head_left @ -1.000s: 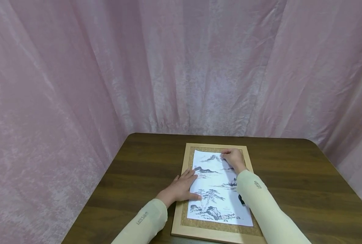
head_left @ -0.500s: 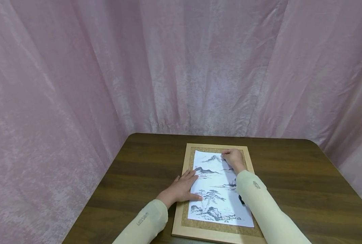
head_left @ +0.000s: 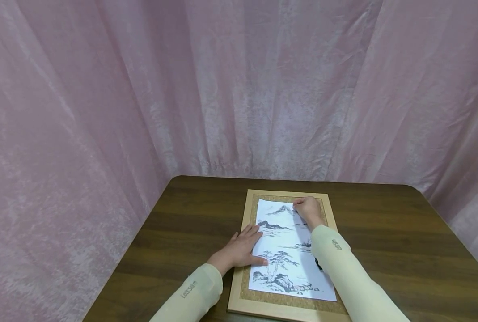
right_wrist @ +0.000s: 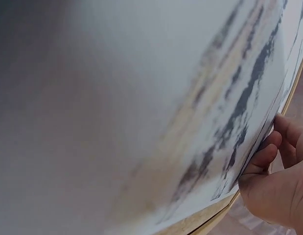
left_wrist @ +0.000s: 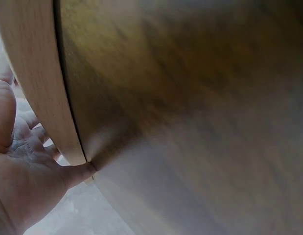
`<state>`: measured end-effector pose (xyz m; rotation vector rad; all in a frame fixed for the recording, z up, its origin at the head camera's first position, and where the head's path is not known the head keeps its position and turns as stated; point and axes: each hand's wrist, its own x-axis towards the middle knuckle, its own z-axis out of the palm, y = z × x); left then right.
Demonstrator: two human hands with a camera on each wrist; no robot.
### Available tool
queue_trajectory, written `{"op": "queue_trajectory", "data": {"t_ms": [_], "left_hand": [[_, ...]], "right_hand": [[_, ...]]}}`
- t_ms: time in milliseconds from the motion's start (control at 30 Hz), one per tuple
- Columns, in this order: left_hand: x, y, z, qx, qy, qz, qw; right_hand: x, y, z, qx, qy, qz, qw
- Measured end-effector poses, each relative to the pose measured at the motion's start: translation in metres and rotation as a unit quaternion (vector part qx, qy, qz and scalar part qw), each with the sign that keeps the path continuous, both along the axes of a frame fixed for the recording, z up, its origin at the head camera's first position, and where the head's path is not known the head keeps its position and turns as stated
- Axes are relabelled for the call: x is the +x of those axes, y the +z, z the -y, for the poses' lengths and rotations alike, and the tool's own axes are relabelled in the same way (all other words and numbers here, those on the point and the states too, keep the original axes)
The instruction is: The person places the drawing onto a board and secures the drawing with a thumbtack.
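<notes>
A white sheet of paper (head_left: 279, 243) printed with ink-style mountains and pines lies on a wood-framed cork board (head_left: 259, 298). Spread over its left edge is my left hand (head_left: 239, 248), the thumb on the paper and the fingers straight. In the left wrist view the little finger (left_wrist: 80, 174) touches the inner edge of the frame. My right hand (head_left: 309, 211) has its thumb and fingers bent together at the paper's upper right edge. The right wrist view shows the thumb and fingers (right_wrist: 261, 161) curled at that edge; what lies between the fingertips is hidden.
The board lies on a dark brown wooden table (head_left: 198, 214) with rounded corners. Pink velvet curtains (head_left: 247, 89) hang behind and on both sides of it. Pale sleeves (head_left: 200, 286) cover both forearms, and the right one hides part of the board's right side.
The board and hands appear a few pixels further right in the head view. Both hands keep the same places on the paper.
</notes>
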<state>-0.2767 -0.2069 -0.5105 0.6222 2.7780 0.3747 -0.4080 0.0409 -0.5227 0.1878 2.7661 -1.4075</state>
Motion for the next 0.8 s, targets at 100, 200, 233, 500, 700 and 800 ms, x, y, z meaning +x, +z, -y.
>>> {"op": "queue_trajectory", "data": {"t_ms": [100,200,233,500,700,800], "left_hand": [[0.0004,0.0005,-0.0001,0.001,0.0,0.0,1.0],[0.0006,0.0012,-0.0001,0.003,-0.001,0.001,1.0],[0.0007,0.0013,-0.0002,0.004,-0.001,0.001,1.0],[0.0011,0.0022,0.0002,0.006,-0.001,0.004,1.0],[0.0008,0.0018,0.0,0.004,0.003,0.004,1.0],[0.0004,0.0019,-0.0001,0.005,0.003,0.003,1.0]], "right_hand": [[0.0013,0.0002,-0.0001,0.001,0.002,-0.003,1.0],[0.0039,0.0015,-0.0003,-0.004,0.003,-0.007,1.0],[0.0047,0.0018,-0.0004,-0.007,0.004,-0.008,1.0],[0.0067,0.0015,-0.0011,-0.022,0.005,-0.008,1.0],[0.0043,0.0001,-0.0008,-0.007,0.006,-0.012,1.0],[0.0022,-0.0001,-0.0003,0.008,0.006,-0.008,1.0]]}}
